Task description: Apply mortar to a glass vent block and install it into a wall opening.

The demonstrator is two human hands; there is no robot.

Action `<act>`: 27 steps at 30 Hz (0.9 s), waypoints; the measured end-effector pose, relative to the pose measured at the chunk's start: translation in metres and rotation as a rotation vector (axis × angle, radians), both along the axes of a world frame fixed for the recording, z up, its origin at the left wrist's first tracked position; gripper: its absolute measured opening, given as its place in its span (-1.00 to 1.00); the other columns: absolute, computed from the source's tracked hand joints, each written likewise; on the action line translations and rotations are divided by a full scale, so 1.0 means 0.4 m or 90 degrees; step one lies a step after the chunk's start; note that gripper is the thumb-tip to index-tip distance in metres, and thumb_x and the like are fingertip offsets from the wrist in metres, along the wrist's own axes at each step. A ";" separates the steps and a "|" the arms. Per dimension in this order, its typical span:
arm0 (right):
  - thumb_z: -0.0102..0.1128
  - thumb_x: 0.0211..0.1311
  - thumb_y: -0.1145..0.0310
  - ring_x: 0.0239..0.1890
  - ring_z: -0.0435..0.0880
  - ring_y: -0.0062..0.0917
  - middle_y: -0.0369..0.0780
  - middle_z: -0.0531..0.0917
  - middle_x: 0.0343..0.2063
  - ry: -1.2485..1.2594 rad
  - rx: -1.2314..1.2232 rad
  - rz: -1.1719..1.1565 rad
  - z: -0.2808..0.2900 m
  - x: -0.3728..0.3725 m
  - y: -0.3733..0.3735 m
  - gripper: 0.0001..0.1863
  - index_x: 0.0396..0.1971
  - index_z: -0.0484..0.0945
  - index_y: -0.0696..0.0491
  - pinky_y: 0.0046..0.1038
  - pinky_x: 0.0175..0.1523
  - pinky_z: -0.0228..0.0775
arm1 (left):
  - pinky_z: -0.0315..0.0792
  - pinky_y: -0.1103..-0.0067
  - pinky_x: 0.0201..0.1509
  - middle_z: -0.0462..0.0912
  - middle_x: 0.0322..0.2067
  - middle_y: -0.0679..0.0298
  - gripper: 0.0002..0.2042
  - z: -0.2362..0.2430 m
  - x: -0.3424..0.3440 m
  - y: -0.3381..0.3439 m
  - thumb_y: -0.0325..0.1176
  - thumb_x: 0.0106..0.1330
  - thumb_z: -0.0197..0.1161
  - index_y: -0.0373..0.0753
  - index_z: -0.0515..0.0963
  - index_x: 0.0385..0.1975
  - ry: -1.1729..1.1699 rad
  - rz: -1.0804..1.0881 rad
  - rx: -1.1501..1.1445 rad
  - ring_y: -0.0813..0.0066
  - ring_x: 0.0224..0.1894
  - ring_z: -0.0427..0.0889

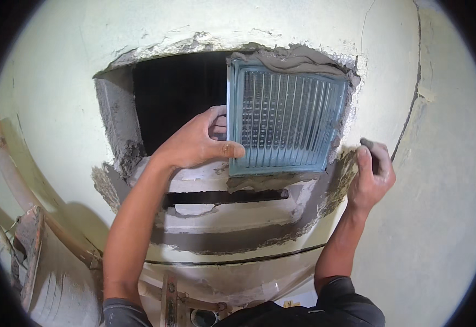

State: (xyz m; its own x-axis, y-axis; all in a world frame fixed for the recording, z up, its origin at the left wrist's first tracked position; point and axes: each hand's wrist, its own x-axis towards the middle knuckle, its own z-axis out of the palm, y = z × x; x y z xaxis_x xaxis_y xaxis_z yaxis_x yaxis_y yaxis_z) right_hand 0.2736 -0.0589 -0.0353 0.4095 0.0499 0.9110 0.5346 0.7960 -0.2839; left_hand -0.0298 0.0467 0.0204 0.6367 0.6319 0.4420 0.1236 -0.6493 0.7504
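Note:
A ribbed, bluish glass block (287, 117) stands upright in the right part of a rough opening in the wall. Wet grey mortar (303, 60) lies along its top, and more shows under its lower edge. My left hand (200, 143) grips the block's left edge, with the thumb on the front face and the fingers partly hidden behind it. Right of the block, my right hand (371, 177) is raised near the wall, apart from the glass. Between its thumb and fingers it pinches a small lump of grey mortar (366, 143).
Left of the block the opening (181, 103) is dark. Beneath it runs a slotted pale ledge (227, 217) with mortar smeared around. A dirty pale container (63, 289) and a curved pole (17, 169) stand at lower left. A spirit level (169, 300) is below. A crack (414, 92) runs down the right wall.

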 end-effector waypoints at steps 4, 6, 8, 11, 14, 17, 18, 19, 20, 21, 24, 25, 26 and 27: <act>0.26 0.14 0.55 -0.33 0.54 -0.57 -0.15 0.62 -0.34 0.062 0.027 0.060 -0.055 -0.128 -0.051 -0.86 -0.30 0.59 0.27 -0.59 -0.20 0.38 | 0.30 0.37 0.32 0.42 0.14 -0.20 0.09 -0.026 -0.021 -0.046 0.11 -0.15 0.57 -0.53 0.17 0.27 0.034 0.132 0.150 0.10 0.19 0.47; 0.27 0.12 0.57 -0.37 0.54 -0.57 -0.13 0.62 -0.36 -0.021 0.083 0.073 -0.071 -0.186 -0.038 -0.88 -0.33 0.59 0.25 -0.61 -0.28 0.37 | 0.30 0.36 0.32 0.40 0.16 -0.24 0.07 -0.041 -0.027 -0.063 0.10 -0.11 0.55 -0.52 0.16 0.29 0.056 0.206 0.204 0.06 0.20 0.46; 0.30 0.07 0.59 -0.42 0.54 -0.57 -0.15 0.63 -0.39 -0.042 0.057 0.125 -0.068 -0.257 -0.047 -0.88 -0.35 0.59 0.22 -0.63 -0.36 0.36 | 0.30 0.34 0.32 0.38 0.18 -0.27 0.01 -0.063 -0.030 -0.063 0.04 -0.03 0.53 -0.52 0.16 0.29 0.029 0.147 0.130 0.03 0.24 0.43; 0.33 0.03 0.60 -0.46 0.56 -0.56 -0.17 0.63 -0.40 -0.134 0.041 0.139 -0.049 -0.309 -0.052 -0.85 -0.35 0.60 0.20 -0.60 -0.39 0.38 | 0.32 0.36 0.30 0.40 0.18 -0.24 -0.12 -0.080 -0.011 -0.061 -0.01 0.15 0.42 -0.50 0.16 0.29 0.013 0.112 0.099 0.10 0.24 0.44; 0.35 -0.02 0.62 -0.49 0.58 -0.53 -0.17 0.63 -0.39 -0.171 0.040 0.196 -0.053 -0.366 -0.042 -0.82 -0.35 0.61 0.17 -0.57 -0.39 0.41 | 0.34 0.39 0.28 0.42 0.17 -0.20 -0.19 -0.078 -0.010 -0.069 -0.01 0.23 0.34 -0.49 0.17 0.29 -0.051 0.067 0.027 0.17 0.21 0.46; 0.35 -0.04 0.64 -0.47 0.61 -0.47 -0.15 0.63 -0.38 -0.191 0.002 0.261 -0.066 -0.387 -0.042 -0.79 -0.35 0.62 0.14 -0.51 -0.37 0.45 | 0.35 0.41 0.25 0.44 0.15 -0.15 -0.22 -0.072 0.000 -0.065 0.01 0.28 0.29 -0.49 0.17 0.29 -0.056 0.063 0.014 0.22 0.19 0.47; 0.35 -0.04 0.64 -0.47 0.61 -0.47 -0.15 0.63 -0.38 -0.189 0.002 0.261 -0.068 -0.395 -0.039 -0.79 -0.35 0.62 0.14 -0.51 -0.37 0.45 | 0.36 0.41 0.24 0.46 0.13 -0.13 -0.22 -0.070 0.000 -0.060 0.02 0.29 0.27 -0.49 0.17 0.29 -0.036 0.092 0.042 0.23 0.17 0.47; 0.34 0.01 0.60 -0.44 0.61 -0.47 -0.14 0.63 -0.39 -0.199 -0.002 0.260 -0.067 -0.401 -0.033 -0.82 -0.34 0.61 0.17 -0.53 -0.36 0.43 | 0.36 0.41 0.24 0.46 0.13 -0.13 -0.22 -0.068 0.000 -0.052 0.02 0.29 0.27 -0.49 0.17 0.29 -0.034 0.092 0.042 0.23 0.17 0.47; 0.33 0.06 0.56 -0.41 0.60 -0.48 -0.12 0.64 -0.39 -0.209 -0.006 0.259 -0.064 -0.402 -0.029 -0.85 -0.32 0.61 0.19 -0.55 -0.35 0.41 | 0.36 0.43 0.23 0.48 0.11 -0.10 -0.21 -0.065 -0.002 -0.040 0.04 0.29 0.27 -0.49 0.17 0.29 -0.043 0.131 0.040 0.26 0.16 0.47; 0.33 0.06 0.56 -0.41 0.60 -0.48 -0.12 0.64 -0.39 -0.209 -0.004 0.257 -0.057 -0.398 -0.027 -0.85 -0.32 0.61 0.19 -0.55 -0.35 0.41 | 0.37 0.44 0.22 0.50 0.09 -0.07 -0.20 -0.057 -0.005 -0.033 0.05 0.29 0.26 -0.50 0.17 0.30 -0.053 0.169 0.041 0.28 0.14 0.48; 0.31 0.07 0.54 -0.38 0.61 -0.46 -0.14 0.63 -0.39 -0.160 0.033 0.005 -0.018 -0.335 -0.002 -0.85 -0.32 0.62 0.18 -0.51 -0.31 0.45 | 0.35 0.49 0.20 0.52 0.06 -0.04 -0.15 -0.033 -0.012 -0.017 0.07 0.26 0.29 -0.51 0.15 0.30 -0.135 0.147 -0.078 0.35 0.11 0.47; 0.31 0.08 0.52 -0.36 0.61 -0.43 -0.14 0.62 -0.37 -0.135 0.068 -0.093 0.006 -0.284 0.008 -0.87 -0.34 0.63 0.18 -0.50 -0.30 0.45 | 0.33 0.52 0.20 0.52 0.06 0.00 -0.14 -0.026 -0.003 -0.013 0.07 0.22 0.33 -0.52 0.18 0.29 -0.150 0.117 -0.080 0.38 0.10 0.46; 0.30 0.09 0.52 -0.37 0.61 -0.45 -0.13 0.62 -0.37 -0.059 0.032 -0.132 0.028 -0.251 0.006 -0.86 -0.32 0.64 0.19 -0.49 -0.28 0.45 | 0.33 0.52 0.20 0.52 0.06 0.00 -0.14 -0.023 0.000 -0.007 0.07 0.22 0.33 -0.52 0.18 0.29 -0.149 0.118 -0.078 0.38 0.10 0.46; 0.29 0.10 0.52 -0.37 0.60 -0.46 -0.13 0.62 -0.37 0.017 -0.008 -0.171 0.044 -0.217 0.009 -0.85 -0.31 0.64 0.20 -0.48 -0.26 0.45 | 0.32 0.52 0.21 0.52 0.08 0.02 -0.15 -0.026 0.005 0.005 0.06 0.21 0.34 -0.52 0.21 0.28 -0.135 0.037 -0.087 0.39 0.11 0.46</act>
